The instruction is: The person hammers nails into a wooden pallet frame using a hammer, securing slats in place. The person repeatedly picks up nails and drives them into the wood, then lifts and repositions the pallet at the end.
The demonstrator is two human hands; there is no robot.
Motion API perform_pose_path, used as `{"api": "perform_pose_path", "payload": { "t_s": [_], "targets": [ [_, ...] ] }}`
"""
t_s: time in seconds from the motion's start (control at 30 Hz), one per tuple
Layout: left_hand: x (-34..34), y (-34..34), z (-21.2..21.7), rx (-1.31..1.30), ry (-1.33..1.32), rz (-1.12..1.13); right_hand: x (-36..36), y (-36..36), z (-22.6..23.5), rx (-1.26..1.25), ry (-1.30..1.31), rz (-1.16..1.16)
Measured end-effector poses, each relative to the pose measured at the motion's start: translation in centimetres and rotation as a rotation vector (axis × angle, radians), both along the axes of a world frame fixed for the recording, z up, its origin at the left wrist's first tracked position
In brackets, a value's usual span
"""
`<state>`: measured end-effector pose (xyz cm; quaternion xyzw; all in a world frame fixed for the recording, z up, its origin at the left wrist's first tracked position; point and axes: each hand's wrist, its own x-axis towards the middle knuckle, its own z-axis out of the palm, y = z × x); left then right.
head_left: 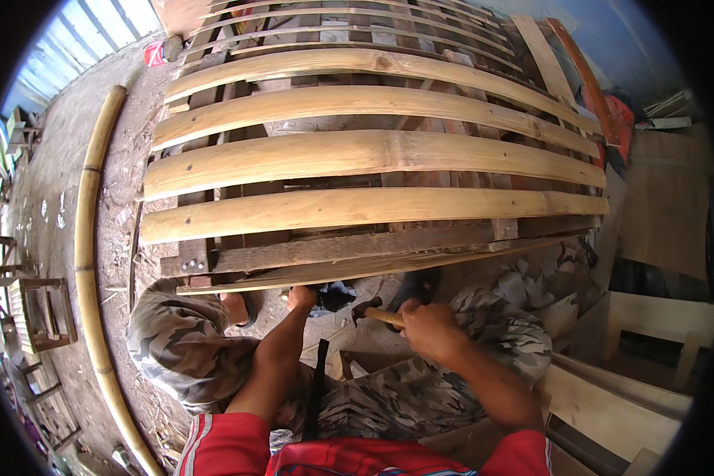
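Observation:
My right hand [434,332] is wrapped round the wooden handle of a hammer [381,316], whose dark metal head points left between my knees. My left hand [301,298] is closed, low under the near edge of a slatted bamboo frame. A crumpled black plastic bag [337,296] lies just right of it; what my left fingers hold, if anything, is hidden. Wide split-bamboo slats [373,205] cross the dark wooden beams [373,246] of the frame, with nail heads near their left ends. A thin bamboo strip [357,273] runs along the near side, above my left hand.
A long bamboo pole [87,230] lies on the dirt floor at the left, beyond it a small wooden stool [44,315]. Pale wooden boards and box-like pieces [611,397] crowd the right. A dark strap [317,389] hangs before me. Scraps [523,287] litter the ground right of the frame.

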<state>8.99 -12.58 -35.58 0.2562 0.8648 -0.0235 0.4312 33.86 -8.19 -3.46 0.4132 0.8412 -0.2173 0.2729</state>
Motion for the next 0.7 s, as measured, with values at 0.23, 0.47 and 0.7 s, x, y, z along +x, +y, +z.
{"api": "perform_pose_path", "payload": {
  "t_s": [0.23, 0.47, 0.7],
  "targets": [
    [1.7, 0.5, 0.2, 0.088, 0.075, 0.091, 0.9, -0.9, -0.9, 0.053, 0.076, 0.011],
    [1.6, 1.4, 0.5, 0.086, -0.051, -0.068, 1.2, -1.6, -1.5, 0.103, 0.079, 0.051],
    [-3.1, -2.4, -9.1, 0.264, -0.186, -0.290, -0.5, -0.9, -1.5, 0.052, 0.023, 0.121]
  ]
}}
